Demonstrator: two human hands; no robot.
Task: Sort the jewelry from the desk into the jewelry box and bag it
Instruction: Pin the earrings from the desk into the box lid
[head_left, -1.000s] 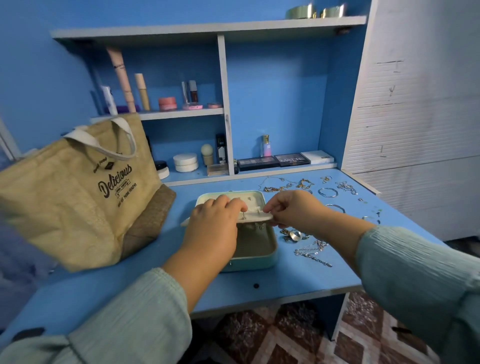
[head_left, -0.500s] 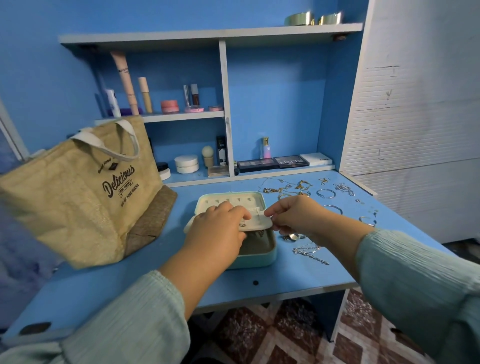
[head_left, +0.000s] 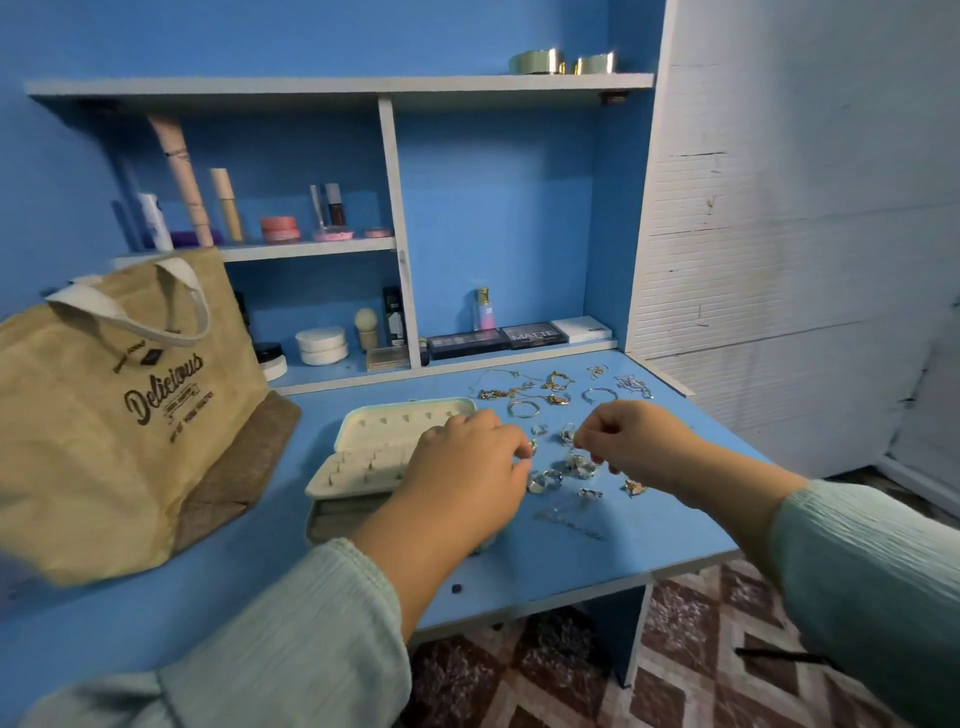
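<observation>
Blue desk (head_left: 649, 530): tote bag (head_left: 119, 410) left, cosmetics shelf (head_left: 291, 249) behind.

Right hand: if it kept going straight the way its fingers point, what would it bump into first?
Probably the rings on the desk just below the right hand's fingertips; depth is hard to judge.

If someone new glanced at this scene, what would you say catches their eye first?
Probably the big tan tote bag printed "Delicious", standing at the desk's left. Next, both hands, the left hand and right hand, meet over scattered rings beside the open jewelry box, against bright blue shelves.
</observation>
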